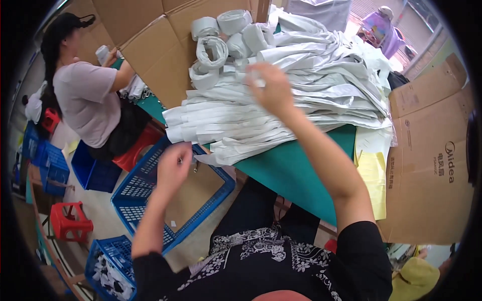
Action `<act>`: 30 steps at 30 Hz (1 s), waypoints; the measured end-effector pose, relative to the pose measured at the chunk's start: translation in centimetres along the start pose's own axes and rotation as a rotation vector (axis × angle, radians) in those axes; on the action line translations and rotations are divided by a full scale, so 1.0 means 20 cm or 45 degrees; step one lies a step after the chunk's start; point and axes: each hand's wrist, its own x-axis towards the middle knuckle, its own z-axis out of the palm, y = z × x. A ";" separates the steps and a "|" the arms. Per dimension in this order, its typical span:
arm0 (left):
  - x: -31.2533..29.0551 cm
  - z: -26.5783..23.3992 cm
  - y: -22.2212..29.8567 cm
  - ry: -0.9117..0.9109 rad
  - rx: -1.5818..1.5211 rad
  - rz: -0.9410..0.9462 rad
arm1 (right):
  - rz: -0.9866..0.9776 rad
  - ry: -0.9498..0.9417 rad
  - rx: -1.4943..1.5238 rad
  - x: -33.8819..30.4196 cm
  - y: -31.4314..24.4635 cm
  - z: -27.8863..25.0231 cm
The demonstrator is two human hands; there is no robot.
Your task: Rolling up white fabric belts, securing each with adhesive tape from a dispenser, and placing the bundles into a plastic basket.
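Observation:
A heap of long white fabric strips lies across the green table, their ends fanned toward the left. Over the heap's upper left part, beside several coiled white strips, is my right hand. Its fingers are bent and smeared by motion; whether the white between them is held or just behind them is unclear. My left hand, also blurred, hovers above a blue plastic basket near the strips' lower left ends. Its fingers look curled in, with a tiny shiny spot at them that I cannot identify.
Cardboard sheets stand at the right and far left of the table. Yellow paper hangs at its right edge. A co-worker sits at left, holding something white. Red stool and blue crates occupy the left floor.

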 end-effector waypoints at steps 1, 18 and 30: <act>0.24 -0.02 0.04 0.051 0.149 0.186 | 0.119 0.030 -0.069 0.09 0.09 -0.03; 2.02 0.06 -0.01 -0.710 0.692 -0.003 | 0.279 -0.394 -0.434 0.91 0.51 -0.19; 1.67 -0.21 0.23 -0.264 0.554 0.115 | -0.005 -1.431 -0.881 1.30 0.42 0.39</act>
